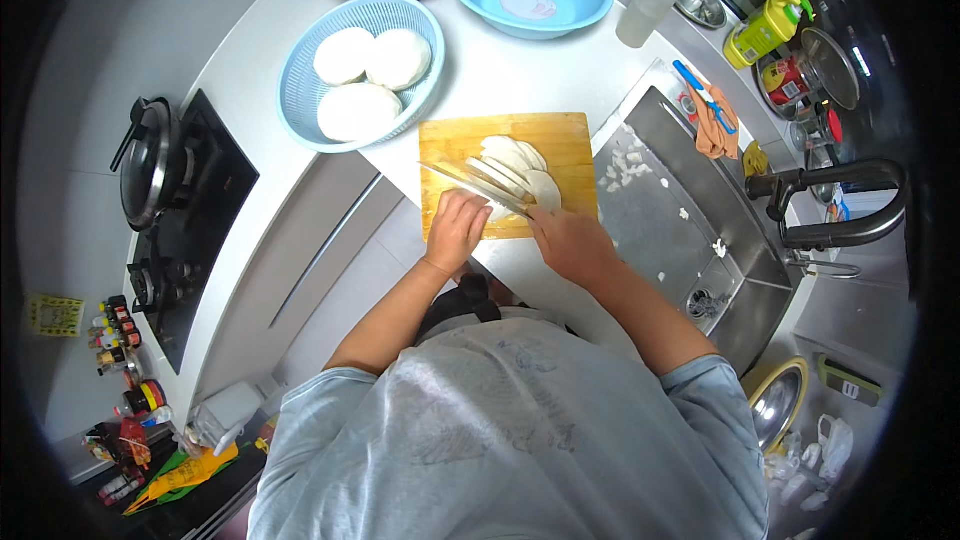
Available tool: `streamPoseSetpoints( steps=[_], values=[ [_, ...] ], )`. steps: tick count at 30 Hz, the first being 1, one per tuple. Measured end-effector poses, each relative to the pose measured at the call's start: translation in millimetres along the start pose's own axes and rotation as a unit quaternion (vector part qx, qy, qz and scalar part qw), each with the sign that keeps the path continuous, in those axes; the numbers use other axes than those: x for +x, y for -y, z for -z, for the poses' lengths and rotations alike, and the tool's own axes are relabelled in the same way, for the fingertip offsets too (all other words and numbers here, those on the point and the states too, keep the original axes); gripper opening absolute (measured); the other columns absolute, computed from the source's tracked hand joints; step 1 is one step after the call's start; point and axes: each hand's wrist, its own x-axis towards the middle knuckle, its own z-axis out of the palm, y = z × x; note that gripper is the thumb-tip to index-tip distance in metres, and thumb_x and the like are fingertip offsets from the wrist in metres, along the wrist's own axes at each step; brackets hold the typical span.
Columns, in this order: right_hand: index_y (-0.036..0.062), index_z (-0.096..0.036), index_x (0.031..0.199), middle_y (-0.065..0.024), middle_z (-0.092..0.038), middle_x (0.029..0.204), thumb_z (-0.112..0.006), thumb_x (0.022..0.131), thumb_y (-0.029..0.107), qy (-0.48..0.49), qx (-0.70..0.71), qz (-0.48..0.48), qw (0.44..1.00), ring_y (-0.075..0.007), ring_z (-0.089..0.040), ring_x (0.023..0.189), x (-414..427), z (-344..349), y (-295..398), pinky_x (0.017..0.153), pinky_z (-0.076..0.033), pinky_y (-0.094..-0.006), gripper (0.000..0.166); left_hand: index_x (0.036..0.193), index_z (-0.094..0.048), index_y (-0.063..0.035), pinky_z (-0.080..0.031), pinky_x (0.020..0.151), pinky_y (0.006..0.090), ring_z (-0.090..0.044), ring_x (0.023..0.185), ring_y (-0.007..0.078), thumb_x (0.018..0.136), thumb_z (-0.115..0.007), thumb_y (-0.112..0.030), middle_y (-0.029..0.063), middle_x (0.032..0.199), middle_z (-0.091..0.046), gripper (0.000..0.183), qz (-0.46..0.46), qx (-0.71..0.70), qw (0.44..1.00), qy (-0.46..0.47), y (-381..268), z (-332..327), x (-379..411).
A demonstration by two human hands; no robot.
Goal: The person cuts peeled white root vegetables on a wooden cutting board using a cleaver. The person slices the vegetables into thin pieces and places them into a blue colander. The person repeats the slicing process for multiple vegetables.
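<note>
My right hand (576,246) grips the handle of a kitchen knife (480,186), whose blade slants up to the left over a wooden cutting board (574,135). Several pale slices of a peeled white root vegetable (506,154) fan out on the board beyond the blade. On the near side of the blade, the bunched fingers of my left hand (455,229) hold a white vegetable piece (498,212), mostly hidden by the knife and fingers. Behind the board to the left, a light-blue plastic basket (292,109) contains three large peeled white vegetables (360,112).
A blue basin (532,24) and a clear bottle (646,9) stand at the back. Right of the board lies a steel sink (637,217) with white scraps, beside a dark faucet (840,187). A gas cooktop (214,172) with a lidded pan (154,165) is at left.
</note>
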Motion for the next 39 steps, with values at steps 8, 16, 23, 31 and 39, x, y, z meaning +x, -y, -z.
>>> streamPoseSetpoints(
  steps=[8, 16, 23, 31, 39],
  values=[
    [0.0064, -0.056, 0.092, -0.0152, -0.063, 0.065, -0.047, 0.094, 0.020, -0.003, -0.056, 0.007, 0.998, -0.0321, -0.066, 0.060, -16.8, 22.7, 16.9, 0.055, -0.052, -0.0448, 0.016, 0.091, -0.063, -0.0033, -0.047, 0.081, 0.0395, -0.055, 0.091, 0.0309, 0.078, -0.071, -0.005, 0.0102, 0.094, -0.059, 0.016, 0.004, -0.014, 1.000, 0.000, 4.3, -3.8, -4.5],
    [0.0045, -0.056, 0.096, -0.0175, -0.064, 0.068, -0.050, 0.090, 0.016, 0.064, -0.045, -0.051, 0.996, -0.0358, -0.066, 0.062, -13.0, 25.4, 21.5, 0.057, -0.052, -0.0471, 0.015, 0.089, -0.063, -0.0023, -0.046, 0.079, 0.0388, -0.055, 0.089, 0.0322, 0.077, -0.071, -0.004, 0.0118, 0.095, -0.060, 0.014, 0.007, -0.031, 0.999, 0.002, 7.3, -3.0, -3.4],
    [0.0012, -0.053, 0.091, -0.0198, -0.064, 0.066, -0.050, 0.084, 0.008, 0.111, -0.049, -0.038, 0.992, -0.0363, -0.067, 0.063, -4.2, 30.2, 19.2, 0.057, -0.053, -0.0470, 0.010, 0.089, -0.064, -0.0006, -0.047, 0.079, 0.0401, -0.056, 0.089, 0.0341, 0.077, -0.071, -0.002, 0.0143, 0.095, -0.061, 0.014, 0.024, -0.033, 0.999, 0.022, 11.6, -4.2, -7.0],
    [0.0039, -0.056, 0.090, -0.0172, -0.062, 0.061, -0.052, 0.086, 0.012, 0.073, -0.052, -0.031, 0.995, -0.0349, -0.065, 0.058, -10.5, 26.2, 20.7, 0.054, -0.052, -0.0453, 0.010, 0.089, -0.064, 0.0007, -0.047, 0.078, 0.0409, -0.055, 0.086, 0.0359, 0.076, -0.069, -0.001, 0.0165, 0.094, -0.061, 0.014, 0.012, -0.027, 0.999, 0.027, 11.4, -2.2, -2.9],
    [0.0035, -0.055, 0.091, -0.0176, -0.063, 0.063, -0.052, 0.087, 0.012, 0.092, -0.032, -0.026, 0.995, -0.0352, -0.065, 0.059, -2.4, 29.7, 17.1, 0.055, -0.052, -0.0459, 0.010, 0.088, -0.064, 0.0008, -0.047, 0.076, 0.0413, -0.056, 0.085, 0.0362, 0.075, -0.070, 0.000, 0.0163, 0.094, -0.061, 0.015, 0.009, -0.027, 0.999, 0.019, 11.1, -2.7, -1.0]
  ],
)
